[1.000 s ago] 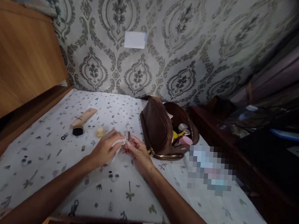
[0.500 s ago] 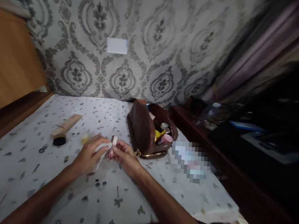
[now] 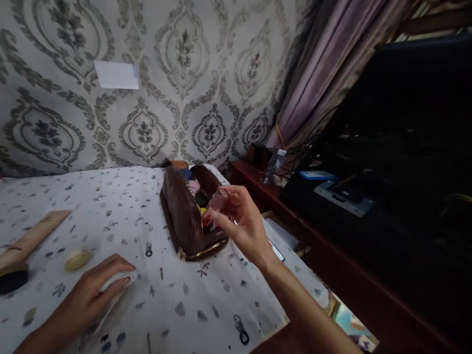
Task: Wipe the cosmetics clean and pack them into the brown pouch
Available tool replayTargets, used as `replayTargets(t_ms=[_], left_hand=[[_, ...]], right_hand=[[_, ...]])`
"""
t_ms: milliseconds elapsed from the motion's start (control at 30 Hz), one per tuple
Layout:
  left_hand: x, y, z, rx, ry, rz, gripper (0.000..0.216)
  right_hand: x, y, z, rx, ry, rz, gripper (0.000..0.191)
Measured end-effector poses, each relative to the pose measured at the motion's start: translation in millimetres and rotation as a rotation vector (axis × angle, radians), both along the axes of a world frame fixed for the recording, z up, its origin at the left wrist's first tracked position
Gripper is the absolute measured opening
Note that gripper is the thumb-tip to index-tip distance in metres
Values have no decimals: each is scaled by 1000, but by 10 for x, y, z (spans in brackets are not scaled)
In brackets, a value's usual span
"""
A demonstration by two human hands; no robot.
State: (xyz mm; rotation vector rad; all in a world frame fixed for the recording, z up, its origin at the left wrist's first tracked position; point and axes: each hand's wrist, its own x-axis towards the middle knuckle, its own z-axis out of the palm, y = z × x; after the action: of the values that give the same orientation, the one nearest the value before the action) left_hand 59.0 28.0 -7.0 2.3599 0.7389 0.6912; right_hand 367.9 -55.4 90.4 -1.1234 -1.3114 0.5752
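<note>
My right hand (image 3: 243, 223) is closed on a small clear pinkish bottle (image 3: 219, 200), held by its sides over the mouth of a brown zip bag (image 3: 181, 211). The bag stands unzipped on the table, and small items inside it are partly hidden by my fingers. Low over the cloth at the left, my left hand (image 3: 99, 289) grips a folded white cloth (image 3: 119, 279). A small yellowish round item (image 3: 77, 257) lies just beyond that hand.
A flat beige tube with a black cap (image 3: 29, 243) lies at the left of the patterned tablecloth (image 3: 117, 195). A phone (image 3: 276, 250) is partly hidden behind my right wrist. Right of the table stands a dark red ledge (image 3: 334, 275) holding a plastic bottle (image 3: 275, 166).
My hands have come apart. The right one has carried the small bottle rightward to the bag, while the left stays over the table with the cloth. The view has swung right.
</note>
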Motion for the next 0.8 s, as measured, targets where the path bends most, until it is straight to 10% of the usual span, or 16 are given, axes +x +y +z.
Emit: replayTargets(t_ms=[333,800], left_hand=[[-10,96,-168,41,8,-20,22],[-7,88,-156,19,7,-6,19]], right_hand=[[160,-14,-287,5,-692,-246,26],[159,11,-285,97,-684,-210,12]])
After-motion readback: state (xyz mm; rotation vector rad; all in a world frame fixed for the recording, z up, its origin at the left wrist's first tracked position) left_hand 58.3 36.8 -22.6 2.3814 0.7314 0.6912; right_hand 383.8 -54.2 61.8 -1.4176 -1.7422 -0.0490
